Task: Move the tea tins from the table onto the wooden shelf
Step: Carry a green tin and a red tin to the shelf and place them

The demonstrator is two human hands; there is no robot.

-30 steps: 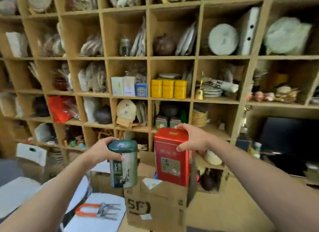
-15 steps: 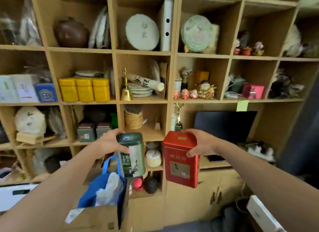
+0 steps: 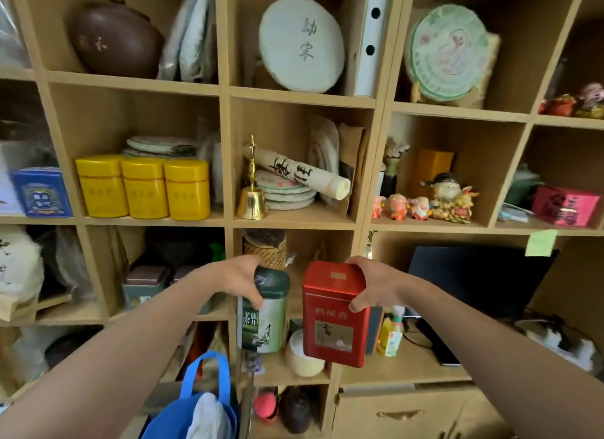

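My left hand (image 3: 240, 280) grips a green tea tin (image 3: 264, 321) by its dark lid, held upright in the air. My right hand (image 3: 376, 285) grips a red rectangular tea tin (image 3: 333, 321) at its top right edge, tilted slightly. Both tins hang side by side in front of the wooden shelf (image 3: 294, 221), level with the compartment that holds a woven jar (image 3: 264, 247). Three yellow tins (image 3: 143, 188) stand in a row in the compartment up and to the left.
A brass bell (image 3: 251, 196), a paper roll and stacked tea cakes fill the compartment above. Figurines (image 3: 421, 204) stand to the right, a dark screen (image 3: 480, 275) below them. A blue bag (image 3: 196, 406) sits low in front. Grey tins (image 3: 147, 280) lie left.
The view has closed in on the shelf. Both hands have carried the tins forward, nearer the middle compartments; the cardboard box and table seen a second ago are out of view.
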